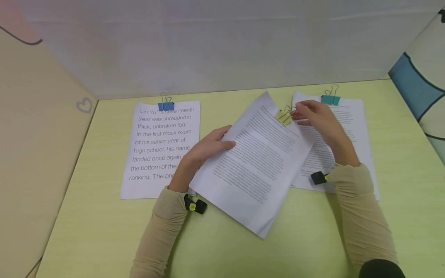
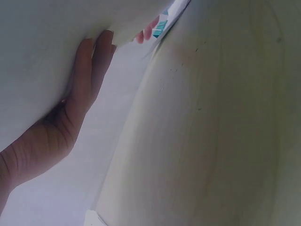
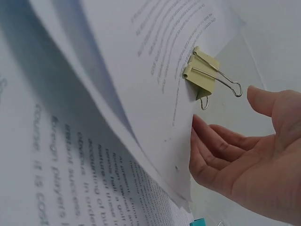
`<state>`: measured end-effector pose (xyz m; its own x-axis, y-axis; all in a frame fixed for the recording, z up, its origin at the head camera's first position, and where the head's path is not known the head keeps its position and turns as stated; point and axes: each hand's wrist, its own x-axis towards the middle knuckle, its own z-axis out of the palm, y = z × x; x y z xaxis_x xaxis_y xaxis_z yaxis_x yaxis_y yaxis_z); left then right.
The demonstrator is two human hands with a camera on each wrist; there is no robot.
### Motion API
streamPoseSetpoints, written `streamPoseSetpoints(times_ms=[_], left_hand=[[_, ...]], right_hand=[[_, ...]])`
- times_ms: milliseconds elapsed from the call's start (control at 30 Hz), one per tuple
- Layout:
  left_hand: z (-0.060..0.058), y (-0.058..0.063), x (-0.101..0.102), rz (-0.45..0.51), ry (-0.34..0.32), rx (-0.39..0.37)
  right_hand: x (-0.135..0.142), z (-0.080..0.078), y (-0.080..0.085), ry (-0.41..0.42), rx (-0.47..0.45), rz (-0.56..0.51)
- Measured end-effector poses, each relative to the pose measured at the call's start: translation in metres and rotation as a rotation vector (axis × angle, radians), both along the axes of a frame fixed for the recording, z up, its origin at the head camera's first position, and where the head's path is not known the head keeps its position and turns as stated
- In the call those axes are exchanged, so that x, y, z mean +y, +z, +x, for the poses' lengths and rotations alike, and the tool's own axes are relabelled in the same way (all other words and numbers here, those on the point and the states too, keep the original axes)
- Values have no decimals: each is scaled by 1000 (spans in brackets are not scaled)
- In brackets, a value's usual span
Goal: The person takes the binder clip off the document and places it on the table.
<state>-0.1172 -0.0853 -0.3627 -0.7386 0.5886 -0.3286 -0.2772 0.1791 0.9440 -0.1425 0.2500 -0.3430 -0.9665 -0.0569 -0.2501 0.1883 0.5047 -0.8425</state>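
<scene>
Underneath (left wrist view only), the left hand's fingers (image 2: 84,70) touch paper (image 2: 33,70).

The big-print page on the left (image 1: 153,154) is easy: "Lin Yu's seventeenth year was shrouded in thick, unbroken fog. In the first mock exam of his senior year of high school, his name landed once again", then "the bottom of the" and "ranking. The bri", cut off by an arm. The yellow-clipped page (image 1: 248,166) is too tiny to read, sorry. On the page at lower left of the right wrist view (image 3: 89,160) I get "foreign players", "instant success" and "obvious".
</scene>
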Motion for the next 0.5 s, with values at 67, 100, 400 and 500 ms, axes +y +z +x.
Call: streamPoseSetpoints(times_ms=[67, 100, 400, 500], left_hand=[[0, 0, 0, -6, -4, 0], [0, 0, 1, -10, -6, 1], [0, 0, 2, -8, -20, 0], [0, 0, 3, -5, -25, 6]], right_hand=[[0, 0, -2, 24, 8, -19], [-1, -1, -3, 34, 11, -26], [-4, -4, -8, 39, -28, -33], [-4, -4, -8, 30, -32, -33]])
